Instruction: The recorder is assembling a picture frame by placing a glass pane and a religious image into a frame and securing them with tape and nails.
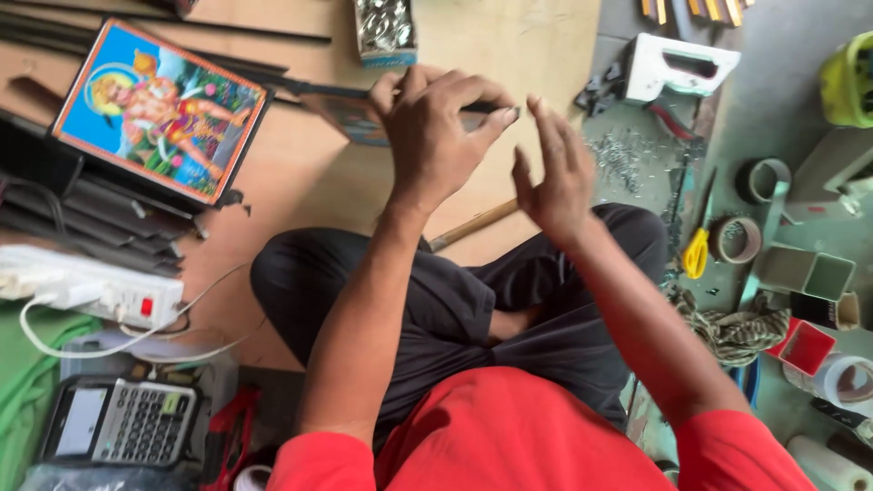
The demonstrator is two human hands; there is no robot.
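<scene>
**Hands over a framed picture on the plywood floor**

The person sits cross-legged on a tan plywood floor (300,173). The left hand (435,136) is curled shut on a thin dark metal rod (498,109), pinched between thumb and fingers above a small blue-edged framed picture (350,123) that lies mostly hidden under the hand. The right hand (553,173) hovers just beside it with fingers spread apart, holding nothing. A wooden handle (473,225) pokes out beneath the wrists. To the left lies a larger black-framed colourful picture (159,109); near the left elbow sit a white power strip (91,289) and a grey calculator (123,420). On the right are yellow-handled scissors (697,250) and a white staple gun (677,65).
</scene>
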